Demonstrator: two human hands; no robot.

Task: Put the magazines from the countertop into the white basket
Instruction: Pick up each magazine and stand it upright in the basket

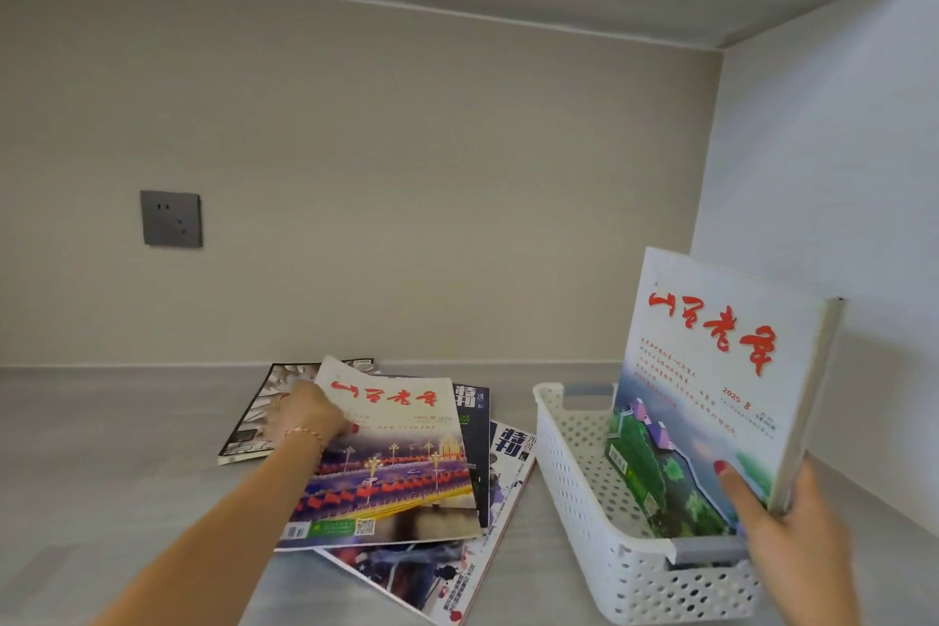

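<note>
A white perforated basket [574, 463] sits on the grey countertop at the right. My right hand [792, 539] grips the lower right corner of a magazine [711, 371] with red title lettering, held upright with its lower edge inside the basket. To the left lies a fanned pile of several magazines. On top of it is a colourful one [396, 468] with red lettering. My left hand [305, 417] rests on the left edge of that top magazine, fingers curled at its spine. A black-and-white magazine [254, 427] lies under the hand at the far left.
The grey countertop [101, 463] runs back to a beige wall with a dark grey socket [171, 219]. A white side wall [833, 168] stands close behind the basket on the right. A shelf underside spans overhead.
</note>
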